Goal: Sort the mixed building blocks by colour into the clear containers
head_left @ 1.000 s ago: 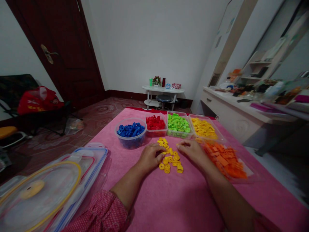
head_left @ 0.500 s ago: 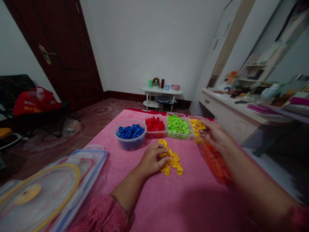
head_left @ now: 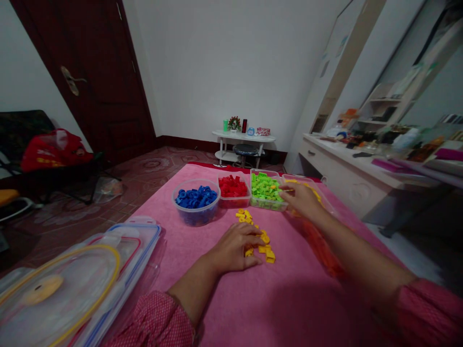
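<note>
My left hand [head_left: 237, 248] rests on the pink cloth with its fingers curved and its thumb apart. It lies over part of a loose pile of yellow toy blocks [head_left: 269, 255], hiding some of them. My right hand [head_left: 302, 200] is at the border between the tub of green blocks [head_left: 266, 188] and the tub of yellow blocks [head_left: 314, 190], partly covering the yellow one. Its fingertips are pinched together; what they hold is too small to make out. A small yellow spot shows against the green blocks by these fingertips. Orange-red blocks [head_left: 321, 246] lie partly behind my right forearm.
A round tub of blue blocks [head_left: 196, 202] and a square tub of red blocks [head_left: 233, 189] stand left of the green one. Stacked clear lids [head_left: 83, 274] with coloured seals lie at the left. A cluttered white dresser [head_left: 347, 159] stands to the right.
My right hand has moved left from over the yellow tub toward the green tub. My left hand has shifted slightly right and nearer to me over the yellow blocks.
</note>
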{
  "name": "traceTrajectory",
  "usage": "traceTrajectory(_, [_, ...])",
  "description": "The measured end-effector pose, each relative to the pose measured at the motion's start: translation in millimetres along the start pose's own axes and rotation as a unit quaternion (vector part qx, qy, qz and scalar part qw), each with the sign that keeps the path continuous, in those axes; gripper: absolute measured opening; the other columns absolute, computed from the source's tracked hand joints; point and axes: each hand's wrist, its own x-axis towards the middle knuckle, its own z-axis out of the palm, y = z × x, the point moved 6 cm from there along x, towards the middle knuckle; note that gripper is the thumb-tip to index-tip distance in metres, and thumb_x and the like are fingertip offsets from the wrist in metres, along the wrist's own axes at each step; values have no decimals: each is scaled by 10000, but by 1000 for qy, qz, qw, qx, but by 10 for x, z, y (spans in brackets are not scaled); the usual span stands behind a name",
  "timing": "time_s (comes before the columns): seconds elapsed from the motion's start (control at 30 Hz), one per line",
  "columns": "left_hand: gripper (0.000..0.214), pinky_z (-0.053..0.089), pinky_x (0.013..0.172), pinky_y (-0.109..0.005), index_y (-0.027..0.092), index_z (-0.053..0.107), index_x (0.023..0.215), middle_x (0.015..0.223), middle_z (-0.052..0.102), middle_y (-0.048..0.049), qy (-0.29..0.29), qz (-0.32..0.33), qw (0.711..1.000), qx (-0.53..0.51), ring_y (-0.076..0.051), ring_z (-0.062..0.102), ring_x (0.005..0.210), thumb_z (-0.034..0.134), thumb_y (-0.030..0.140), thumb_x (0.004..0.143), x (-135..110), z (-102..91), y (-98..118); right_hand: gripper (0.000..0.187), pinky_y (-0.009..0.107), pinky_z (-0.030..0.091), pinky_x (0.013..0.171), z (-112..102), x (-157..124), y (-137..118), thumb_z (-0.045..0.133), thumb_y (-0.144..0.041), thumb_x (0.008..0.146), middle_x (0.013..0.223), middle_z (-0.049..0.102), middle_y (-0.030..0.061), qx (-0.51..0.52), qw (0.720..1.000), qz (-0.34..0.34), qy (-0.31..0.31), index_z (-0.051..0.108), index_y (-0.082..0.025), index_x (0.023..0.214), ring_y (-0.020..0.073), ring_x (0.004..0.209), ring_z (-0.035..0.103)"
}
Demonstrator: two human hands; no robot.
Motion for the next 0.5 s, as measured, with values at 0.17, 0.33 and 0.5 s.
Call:
traceTrajectory(0.17, [130, 438, 880, -325, 205, 699, 814, 881, 712, -45, 43, -19, 999, -10, -188, 617, 894, 589, 148, 775, 6, -19, -23, 220, 327, 429, 864, 896, -391, 32, 650, -141, 698, 932, 721, 58, -163, 965, -111, -175, 739, -188, 893, 215, 901, 626])
traceTrajectory(0.33, [200, 442, 695, -258, 171, 657, 680, 720, 669, -34, 117, -80, 989, -35, -141, 588, 695, 557, 228, 843, -26, -141, -98, 472, 372, 394, 968, 1233, -546, 198, 628, -206, 750, 1206, 638, 135, -253, 935, -147, -199, 621, -140, 1217, 247, 1103, 562])
traceTrajectory(0.5, [338, 404, 615, -241, 162, 611, 616, 608, 578, -6, 230, -166, 959, -22, -122, 529, 607, 481, 285, 903, -101, -326, -283, 338, 331, 461, 870, 1289, -680, 107, 560, -93, 720, 1034, 708, 68, -94, 942, -140, -290, 711, -180, 1009, 201, 943, 620])
